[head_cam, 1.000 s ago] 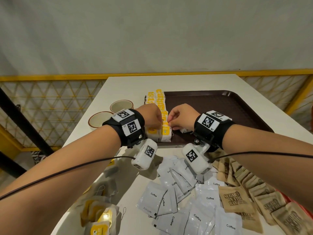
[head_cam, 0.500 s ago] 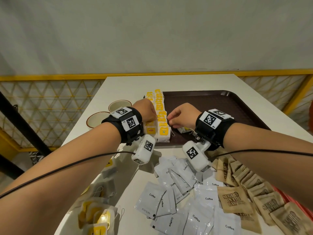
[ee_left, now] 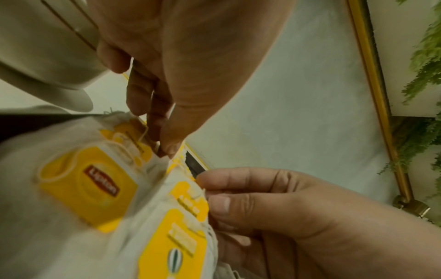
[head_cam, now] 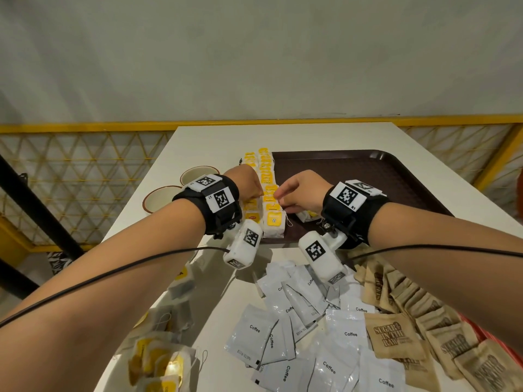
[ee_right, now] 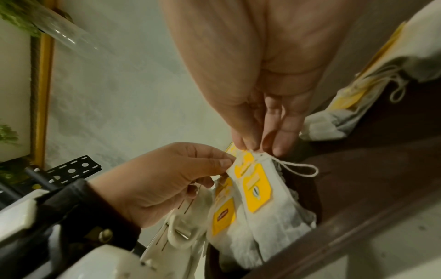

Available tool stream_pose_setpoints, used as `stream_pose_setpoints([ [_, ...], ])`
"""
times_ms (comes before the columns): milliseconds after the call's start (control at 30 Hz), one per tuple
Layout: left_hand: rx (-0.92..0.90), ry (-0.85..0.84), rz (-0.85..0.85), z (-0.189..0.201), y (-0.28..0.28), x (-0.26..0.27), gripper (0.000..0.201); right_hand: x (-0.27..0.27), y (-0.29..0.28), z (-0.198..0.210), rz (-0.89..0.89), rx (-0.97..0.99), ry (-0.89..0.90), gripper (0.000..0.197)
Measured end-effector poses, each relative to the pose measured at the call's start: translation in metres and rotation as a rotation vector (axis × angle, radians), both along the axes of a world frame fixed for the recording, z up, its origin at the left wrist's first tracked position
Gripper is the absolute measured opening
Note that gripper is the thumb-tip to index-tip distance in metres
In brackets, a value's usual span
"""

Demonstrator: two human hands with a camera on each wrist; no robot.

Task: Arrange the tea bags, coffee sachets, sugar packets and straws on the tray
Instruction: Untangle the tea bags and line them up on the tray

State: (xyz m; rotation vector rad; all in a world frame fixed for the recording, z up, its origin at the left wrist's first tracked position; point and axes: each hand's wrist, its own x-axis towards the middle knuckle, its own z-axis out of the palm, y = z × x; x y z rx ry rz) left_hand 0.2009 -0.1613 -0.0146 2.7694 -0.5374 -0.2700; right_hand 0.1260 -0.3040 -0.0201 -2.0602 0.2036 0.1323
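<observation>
While both hands are working at the near left corner of the dark brown plastic tray, a long row of white paper tea bags with yellow tags is running away from the person along the tray's left edge, its long axis pointing toward the far wall; a second, shorter row is lying just beside it on the left. The exact count of bags is too crowded to tell. The left hand is pinching the top edge of one tea bag between thumb and forefinger, as the right wrist view is showing, while the right hand is pinching the same cluster at its tagged end with fingertips closed on it. Only the wrist views are showing these grips; the head view is hiding the fingers behind the knuckles. One loose tea bag is lying on the tray under the right wrist. On the white table, two round cream cups with brown rims are standing left of the tray. Nearer the person, white coffee sachets are lying heaped between loose tea bags and brown paper sugar packets.
</observation>
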Motion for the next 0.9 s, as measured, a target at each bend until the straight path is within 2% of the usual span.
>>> stream_pose_setpoints([
  [200, 0.028, 0.011, -0.037, 0.0008, 0.0008, -0.0025, 0.028, -0.0025, 0.0018, 0.0025, 0.003, 0.021, 0.021, 0.017],
  [567, -0.055, 0.017, -0.054, 0.0058, 0.0005, -0.0066, 0.020, -0.0036, 0.0044, 0.0052, 0.032, -0.029, 0.068, 0.018],
  [900, 0.056, 0.015, -0.038, 0.0036, -0.0079, -0.0018, 0.027, -0.0053, 0.0067, 0.0064, 0.060, -0.100, 0.076, 0.019],
])
